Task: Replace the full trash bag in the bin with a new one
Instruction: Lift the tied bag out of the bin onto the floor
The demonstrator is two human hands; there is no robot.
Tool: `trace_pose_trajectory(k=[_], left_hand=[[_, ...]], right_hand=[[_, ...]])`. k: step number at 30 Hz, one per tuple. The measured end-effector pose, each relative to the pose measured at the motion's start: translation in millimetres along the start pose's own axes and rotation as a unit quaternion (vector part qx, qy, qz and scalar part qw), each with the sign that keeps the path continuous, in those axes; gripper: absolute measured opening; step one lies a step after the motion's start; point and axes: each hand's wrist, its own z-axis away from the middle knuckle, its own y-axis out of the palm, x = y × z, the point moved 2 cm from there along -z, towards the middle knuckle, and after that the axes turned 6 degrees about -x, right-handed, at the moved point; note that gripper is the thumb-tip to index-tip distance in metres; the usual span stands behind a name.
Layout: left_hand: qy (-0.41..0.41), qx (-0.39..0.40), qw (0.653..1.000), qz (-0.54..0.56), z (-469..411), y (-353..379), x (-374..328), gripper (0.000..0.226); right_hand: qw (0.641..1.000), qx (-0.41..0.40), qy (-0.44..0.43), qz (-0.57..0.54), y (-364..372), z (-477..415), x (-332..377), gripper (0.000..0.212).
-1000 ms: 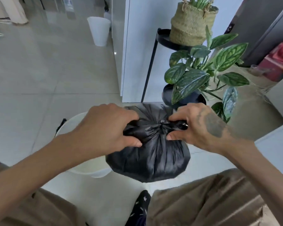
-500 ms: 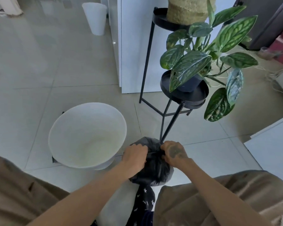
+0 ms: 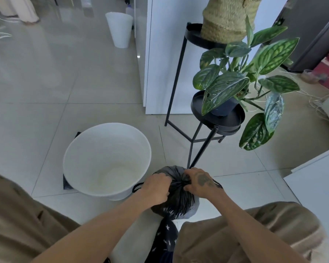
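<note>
Both forearms reach forward and down. Left hand (image 3: 157,187) and right hand (image 3: 198,184) are curled knuckles-up, each pinching the gathered neck of the black trash bag (image 3: 179,203); a knot seems formed, partly hidden. Bag sits on the floor just right of the white bin (image 3: 106,160)

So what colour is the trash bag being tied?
Black trash bag, clearest in the head view.

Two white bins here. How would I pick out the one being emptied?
Start at the black plant stand. The nearer bin sits on the floor left of its base, beside the tied black bag. Unlike the far bin, it is wide, open and unlined.
</note>
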Motion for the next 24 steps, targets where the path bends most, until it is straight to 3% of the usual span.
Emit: trace_pose_trajectory(k=[3,6,10,15,19,24], left_hand=[[0.014,-0.010,1.000,-0.014,6.8,-31.8,-7.8,0.018],[0.004,-0.071,0.997,-0.011,13.6,-73.1,2.2,0.015],[-0.066,-0.157,0.985,0.009,22.4,-110.7,50.7,0.025],[-0.165,-0.236,0.955,0.067,40.8,-125.6,131.1,0.025],[-0.249,-0.323,0.907,0.103,54.1,-130.5,189.9,0.015],[-0.359,-0.416,0.814,0.187,63.3,-115.8,262.9,0.017]], right_hand=[[0.999,-0.019,-0.003,-0.028,-15.9,-5.6,13.2,0.051],[0.995,-0.060,-0.026,-0.079,-34.7,-20.2,36.8,0.046],[0.981,-0.101,-0.033,-0.162,-50.6,-45.9,79.4,0.041],[0.976,-0.125,-0.052,-0.172,-46.9,-76.8,121.7,0.049],[0.968,-0.160,-0.070,-0.178,-40.6,-102.5,140.8,0.047],[0.961,-0.185,-0.078,-0.191,-31.5,-132.8,154.0,0.044]])
